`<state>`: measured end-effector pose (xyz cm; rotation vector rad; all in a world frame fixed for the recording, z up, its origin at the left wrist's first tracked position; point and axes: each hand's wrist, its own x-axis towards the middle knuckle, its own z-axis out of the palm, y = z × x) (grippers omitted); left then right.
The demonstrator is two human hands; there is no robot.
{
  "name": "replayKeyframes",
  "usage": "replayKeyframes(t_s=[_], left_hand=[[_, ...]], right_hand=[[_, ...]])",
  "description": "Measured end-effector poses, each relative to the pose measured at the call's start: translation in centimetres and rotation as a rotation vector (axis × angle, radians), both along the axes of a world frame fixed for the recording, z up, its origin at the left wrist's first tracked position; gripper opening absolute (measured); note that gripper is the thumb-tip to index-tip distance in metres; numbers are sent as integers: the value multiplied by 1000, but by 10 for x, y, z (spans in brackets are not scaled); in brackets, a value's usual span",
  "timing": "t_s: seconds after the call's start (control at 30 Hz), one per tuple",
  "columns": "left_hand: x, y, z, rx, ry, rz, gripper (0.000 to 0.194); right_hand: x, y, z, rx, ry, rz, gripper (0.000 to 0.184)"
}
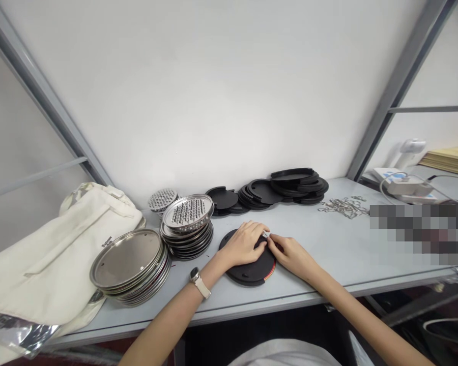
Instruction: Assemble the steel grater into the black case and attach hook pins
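Round black disc with a red-and-yellow edge (248,269): one, flat on the grey tabletop (301,249), in front of the stacked black discs (265,192). Our left hand (246,244): fingers loosely bent, laid over its top. Our right hand (288,255): thumb and forefinger nearly closed, pinching a small silvery metal piece (265,235) at the disc's edge.

Plain white wall (229,91); grey metal uprights (41,91) either side; pale grey tabletop (313,244).
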<state>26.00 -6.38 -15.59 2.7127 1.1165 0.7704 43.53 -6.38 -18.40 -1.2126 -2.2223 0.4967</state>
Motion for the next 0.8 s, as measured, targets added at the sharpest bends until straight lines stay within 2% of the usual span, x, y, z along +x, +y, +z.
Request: replayKeyframes(t_s=[0.57, 0.8], left_hand=[[1, -2, 3, -36, -11, -12, 22], [0, -2, 3, -19, -15, -14, 19]], right_hand=[[1, 1, 0, 2, -8, 0, 30], [1, 1, -1, -12, 60, 11, 31]])
